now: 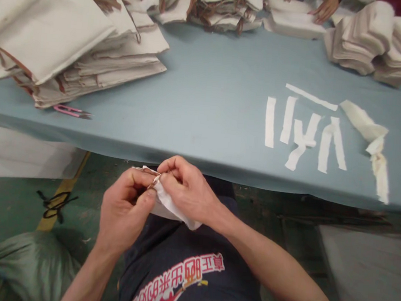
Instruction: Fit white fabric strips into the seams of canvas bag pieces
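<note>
Over my lap, just in front of the table edge, a small white cloth piece (170, 204) with a brown edge is pinched in both hands. My left hand (126, 205) grips its brown edge between thumb and fingers. Right beside it, my right hand (189, 189) is closed on the same edge, and the cloth hangs down below the fingers. Part of the cloth is hidden behind my hands. Pink thread snips (72, 111) lie on the table to the left, at the foot of a stack of cream cloth pieces with brown edging (73, 29).
The blue-grey table (198, 98) carries several white strips (287, 120) and a crumpled tape (362, 121) on the right. Folded cream stacks (363, 38) stand at the far right. Another person's hand (325, 9) rests on cloth at the back. A green sack (29, 266) sits on the floor.
</note>
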A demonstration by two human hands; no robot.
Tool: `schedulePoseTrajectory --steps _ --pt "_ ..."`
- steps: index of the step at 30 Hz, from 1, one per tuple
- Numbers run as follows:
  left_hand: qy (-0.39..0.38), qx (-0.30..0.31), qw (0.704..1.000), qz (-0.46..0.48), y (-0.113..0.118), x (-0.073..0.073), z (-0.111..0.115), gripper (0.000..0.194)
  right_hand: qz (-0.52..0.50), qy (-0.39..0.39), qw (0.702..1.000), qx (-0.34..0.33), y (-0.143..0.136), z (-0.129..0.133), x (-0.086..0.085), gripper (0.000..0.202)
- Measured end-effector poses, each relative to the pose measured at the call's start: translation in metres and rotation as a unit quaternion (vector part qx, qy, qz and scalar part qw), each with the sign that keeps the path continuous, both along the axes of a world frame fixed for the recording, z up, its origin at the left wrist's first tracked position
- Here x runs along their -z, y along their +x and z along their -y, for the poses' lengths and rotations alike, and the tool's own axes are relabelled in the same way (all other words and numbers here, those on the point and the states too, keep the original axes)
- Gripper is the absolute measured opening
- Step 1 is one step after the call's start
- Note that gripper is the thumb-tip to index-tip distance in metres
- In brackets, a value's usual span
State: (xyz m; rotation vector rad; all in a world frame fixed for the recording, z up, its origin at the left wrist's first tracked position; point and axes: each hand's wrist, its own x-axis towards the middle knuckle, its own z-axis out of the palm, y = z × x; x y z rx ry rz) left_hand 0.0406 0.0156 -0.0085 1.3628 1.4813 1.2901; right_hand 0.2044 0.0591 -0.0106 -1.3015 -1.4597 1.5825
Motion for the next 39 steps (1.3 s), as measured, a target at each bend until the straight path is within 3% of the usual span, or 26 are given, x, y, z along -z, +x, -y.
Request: schedulePoseTrajectory --steps 2,5,9,12,16,21,27,33,39 --pt "-0.022 0.044 0.999 0.015 -0.010 -0.014 -0.012 0.004 -0.028 0.044 0.999 0.012 0.009 -0.012 -0.003 0.016" --pt "-0.053 0.107 0.992 0.040 -0.022 -0.042 -0.026 0.005 -0.075 0.186 0.980 0.007 0.020 -0.028 -0.018 0.029" --pt "-0.050 0.183 0.982 -0.003 -0.028 -0.079 -0.037 0.008 -0.095 0.362 0.915 -0.147 0.024 -0.045 -0.048 0.041" --pt "-0.029 0.192 0.979 -0.056 -0.029 -0.100 -0.039 0.009 -0.072 0.427 0.874 -0.219 0.022 -0.056 -0.065 0.040" --pt "-0.018 0.189 0.977 -0.093 -0.026 -0.114 -0.032 0.012 0.022 0.435 0.858 -0.273 0.018 -0.059 -0.077 0.030" --pt "0.011 0.180 0.972 -0.152 -0.024 -0.112 -0.022 0.015 0.055 0.300 0.888 -0.345 0.019 -0.054 -0.085 0.027" --pt "0.117 0.174 0.950 -0.231 -0.030 -0.098 -0.016 0.020 0.048 0.230 0.906 -0.352 0.020 -0.053 -0.087 0.025" --pt "0.204 0.183 0.932 -0.238 -0.035 -0.077 -0.010 0.029 -0.085 0.088 0.921 -0.370 0.025 -0.051 -0.081 0.033" --pt "0.247 0.189 0.931 -0.189 -0.035 -0.052 -0.008 0.030 -0.166 -0.030 0.919 -0.358 0.027 -0.046 -0.062 0.023"
